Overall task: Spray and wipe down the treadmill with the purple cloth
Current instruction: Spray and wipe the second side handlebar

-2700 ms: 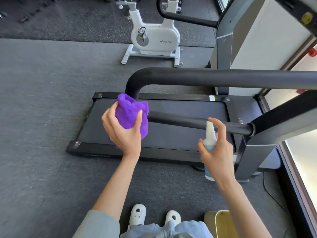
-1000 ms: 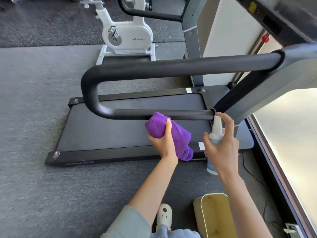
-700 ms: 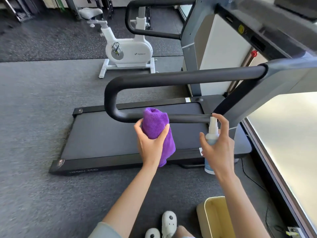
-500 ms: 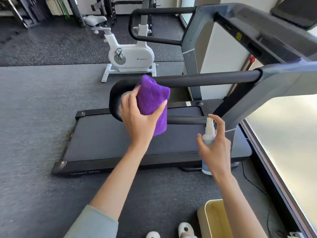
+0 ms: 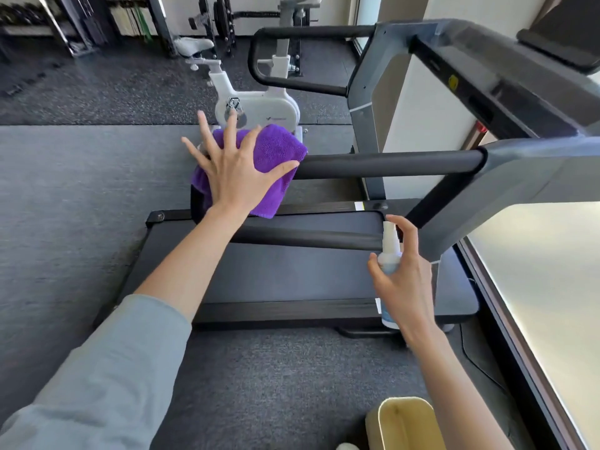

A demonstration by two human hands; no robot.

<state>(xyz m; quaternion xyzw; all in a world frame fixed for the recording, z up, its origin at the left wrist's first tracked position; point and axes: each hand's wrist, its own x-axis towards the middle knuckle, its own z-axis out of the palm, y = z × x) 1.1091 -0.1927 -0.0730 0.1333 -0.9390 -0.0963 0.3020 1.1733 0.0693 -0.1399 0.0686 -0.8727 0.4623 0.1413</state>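
Observation:
The treadmill has a black belt deck (image 5: 276, 271) low in the middle and a black padded handrail (image 5: 389, 164) looping across it to the grey upright at right. The purple cloth (image 5: 276, 147) is draped over the curved left end of the upper rail. My left hand (image 5: 237, 170) lies on it with fingers spread, pressing it against the bend. My right hand (image 5: 406, 284) holds a small white spray bottle (image 5: 389, 251) upright beside the lower rail, index finger raised over the nozzle.
A white exercise bike (image 5: 256, 102) stands behind the treadmill, with weight racks (image 5: 81, 24) further back. The treadmill console (image 5: 506, 69) rises at upper right. A cream bin (image 5: 406, 423) sits on the grey carpet by my feet, and a bright window sill runs along the right.
My left hand carried the cloth up from the lower rail to the upper bend and spread flat over it. The right hand kept the bottle near the lower rail. My view tilted upward.

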